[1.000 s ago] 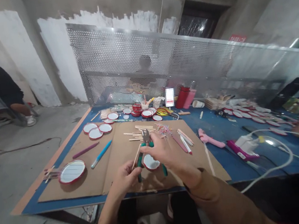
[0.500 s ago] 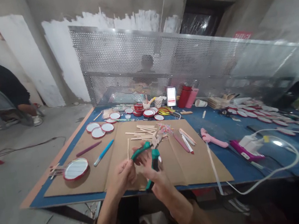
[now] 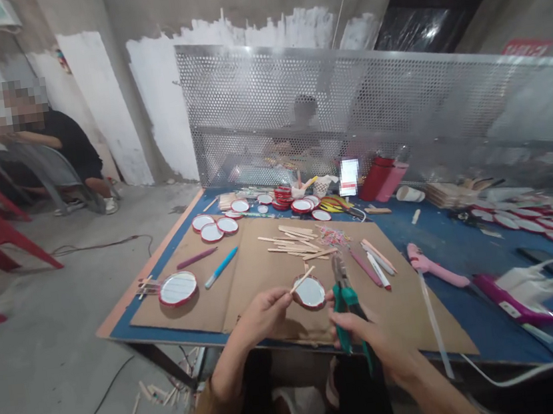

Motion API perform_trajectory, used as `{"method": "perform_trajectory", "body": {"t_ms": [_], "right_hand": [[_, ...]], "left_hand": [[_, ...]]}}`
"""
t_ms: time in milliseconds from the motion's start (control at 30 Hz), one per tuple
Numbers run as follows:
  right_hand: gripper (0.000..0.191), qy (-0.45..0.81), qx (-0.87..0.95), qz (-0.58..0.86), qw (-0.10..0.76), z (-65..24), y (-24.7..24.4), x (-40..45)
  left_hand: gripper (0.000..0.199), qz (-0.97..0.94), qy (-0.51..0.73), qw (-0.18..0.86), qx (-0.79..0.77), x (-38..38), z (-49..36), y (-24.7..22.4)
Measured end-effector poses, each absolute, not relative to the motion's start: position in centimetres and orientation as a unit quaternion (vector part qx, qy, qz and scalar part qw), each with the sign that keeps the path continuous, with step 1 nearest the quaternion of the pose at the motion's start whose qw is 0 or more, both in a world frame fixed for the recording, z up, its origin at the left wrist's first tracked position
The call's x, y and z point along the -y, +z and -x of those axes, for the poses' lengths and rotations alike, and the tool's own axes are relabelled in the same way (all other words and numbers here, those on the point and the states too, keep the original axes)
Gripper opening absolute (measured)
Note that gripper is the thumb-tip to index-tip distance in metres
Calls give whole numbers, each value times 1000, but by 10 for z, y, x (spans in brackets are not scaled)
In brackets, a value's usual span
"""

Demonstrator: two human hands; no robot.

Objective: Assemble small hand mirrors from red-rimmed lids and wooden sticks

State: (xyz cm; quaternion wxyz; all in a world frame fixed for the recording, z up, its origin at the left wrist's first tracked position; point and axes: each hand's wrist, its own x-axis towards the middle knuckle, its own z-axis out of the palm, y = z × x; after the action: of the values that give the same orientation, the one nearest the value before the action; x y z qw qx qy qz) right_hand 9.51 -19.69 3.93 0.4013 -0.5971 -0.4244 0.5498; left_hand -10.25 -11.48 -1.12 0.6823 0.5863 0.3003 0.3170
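My left hand pinches a short wooden stick, which slants over a red-rimmed white disc on the cardboard. To its right, my right hand grips green-handled pliers, jaws pointing away from me. Flat wooden sticks lie in a loose pile beyond the disc, beside a heap of small colourful bits. At the left of the cardboard is another red-rimmed disc with sticks at its side.
A blue pen and pink and white markers lie on the cardboard. Rightward are a pink glue gun, a purple device and cables. Red bottles stand by the perforated metal screen. A person sits at far left.
The view has turned left. My hands have moved apart; the pliers have turned and closed up in my right hand. The disc in front of me now shows on the cardboard, with the stick over it.
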Motion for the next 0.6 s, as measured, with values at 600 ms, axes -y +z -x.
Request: {"method": "perform_trajectory", "body": {"t_ms": [600], "right_hand": [[31,338,636,673,169,-97,54,205]], "left_hand": [[61,-645,301,638,-293,117,106,-5]]}}
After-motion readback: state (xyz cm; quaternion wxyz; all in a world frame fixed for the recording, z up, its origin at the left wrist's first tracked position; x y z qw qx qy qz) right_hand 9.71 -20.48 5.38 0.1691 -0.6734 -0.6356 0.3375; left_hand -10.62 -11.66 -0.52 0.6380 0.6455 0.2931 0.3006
